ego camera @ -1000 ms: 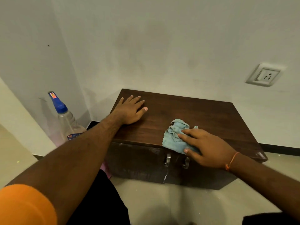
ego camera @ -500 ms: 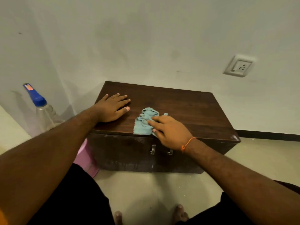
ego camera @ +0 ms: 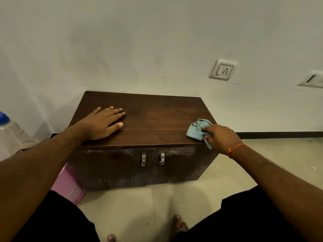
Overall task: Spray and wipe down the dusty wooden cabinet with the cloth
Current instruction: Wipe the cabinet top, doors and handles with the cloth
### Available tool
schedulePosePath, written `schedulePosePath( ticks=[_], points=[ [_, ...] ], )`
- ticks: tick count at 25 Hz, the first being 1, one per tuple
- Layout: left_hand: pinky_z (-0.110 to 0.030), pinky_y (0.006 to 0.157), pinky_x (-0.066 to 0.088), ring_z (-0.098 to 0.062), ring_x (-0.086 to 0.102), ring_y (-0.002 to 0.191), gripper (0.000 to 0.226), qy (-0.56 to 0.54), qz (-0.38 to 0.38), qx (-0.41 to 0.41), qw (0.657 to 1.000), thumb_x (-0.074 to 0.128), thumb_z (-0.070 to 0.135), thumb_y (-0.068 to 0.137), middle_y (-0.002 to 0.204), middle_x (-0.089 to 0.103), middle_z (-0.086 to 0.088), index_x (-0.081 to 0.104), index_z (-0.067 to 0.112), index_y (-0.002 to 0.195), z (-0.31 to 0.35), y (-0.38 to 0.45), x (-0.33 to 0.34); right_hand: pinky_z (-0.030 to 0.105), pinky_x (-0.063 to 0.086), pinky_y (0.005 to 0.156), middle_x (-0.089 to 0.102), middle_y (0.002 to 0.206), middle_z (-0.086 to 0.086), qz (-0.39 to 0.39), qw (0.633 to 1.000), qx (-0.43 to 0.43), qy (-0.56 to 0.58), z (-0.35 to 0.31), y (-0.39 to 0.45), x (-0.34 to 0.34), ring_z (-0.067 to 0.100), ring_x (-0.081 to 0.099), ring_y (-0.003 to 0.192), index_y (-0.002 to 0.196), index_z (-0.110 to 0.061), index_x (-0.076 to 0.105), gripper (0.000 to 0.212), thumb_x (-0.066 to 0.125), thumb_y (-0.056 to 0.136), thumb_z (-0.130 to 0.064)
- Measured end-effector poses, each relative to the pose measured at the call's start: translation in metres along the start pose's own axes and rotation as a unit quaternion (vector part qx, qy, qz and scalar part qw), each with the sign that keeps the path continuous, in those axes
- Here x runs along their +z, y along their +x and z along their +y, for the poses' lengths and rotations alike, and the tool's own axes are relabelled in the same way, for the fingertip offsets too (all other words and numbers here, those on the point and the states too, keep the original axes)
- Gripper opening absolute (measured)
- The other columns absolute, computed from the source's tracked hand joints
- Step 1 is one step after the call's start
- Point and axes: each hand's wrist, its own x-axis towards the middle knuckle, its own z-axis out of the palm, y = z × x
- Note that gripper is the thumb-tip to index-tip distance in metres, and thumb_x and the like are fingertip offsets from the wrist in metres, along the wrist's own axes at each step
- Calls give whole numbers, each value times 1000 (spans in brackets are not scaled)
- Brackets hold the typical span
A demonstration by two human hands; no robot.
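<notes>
One cabinet (ego camera: 157, 119), dark wood, stands on a pale tiled floor (ego camera: 227, 180) against a grey-white wall (ego camera: 139, 41); a dark skirting strip runs along the wall's foot at right. Top bare wood; two doors below, streaked with pale smears, each with one metal handle (ego camera: 143, 159), the two handles side by side at the middle. Left to right: one clear bottle (ego camera: 8, 131) with blue cap, at the left edge beside the cabinet; one pink item (ego camera: 68, 187) on the floor at the cabinet's left foot, partly hidden. One left hand (ego camera: 103, 123), flat on the top, fingers straight, holding nothing. One blue cloth (ego camera: 197, 130), crumpled, at the top's front right corner, part hanging over the edge. One right hand (ego camera: 220, 138), fingers curled on the cloth; orange thread at the wrist. Two wall sockets (ego camera: 222, 69), upper right. Two bare feet at bottom.
</notes>
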Motion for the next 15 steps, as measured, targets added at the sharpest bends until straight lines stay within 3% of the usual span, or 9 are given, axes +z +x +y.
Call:
schedulePosePath(
  ticks=[4,8,10,15],
  points=[
    [-53,132,1,-14,0,165,99,-10,-5,10,1000,-3,87,83,177,5,16,6,40,169,1,-2,-2,38,48,110,67,143,11,2,996,89,17,25,-12,-2,32,63,128,144,-22,64,46,71,99,-27],
    [-52,132,0,-16,-2,166,71,-14,-1,-24,1000,19,67,106,179,3,12,6,38,170,1,0,-4,41,47,112,67,142,13,3,990,138,26,37,-9,0,34,63,128,148,-18,61,49,71,100,-21],
    [-53,133,0,-17,-2,166,68,-21,0,-45,999,21,63,109,179,2,11,6,37,170,-3,1,-7,42,47,113,67,143,12,12,988,148,31,36,-6,2,33,63,129,147,-18,63,47,70,100,-21],
    [-53,132,2,-17,0,166,68,-36,7,-42,998,23,63,109,179,5,11,10,37,170,-15,-3,-10,43,49,111,68,143,11,31,995,79,44,11,6,2,34,64,127,142,-21,67,43,71,99,-21]
  ],
)
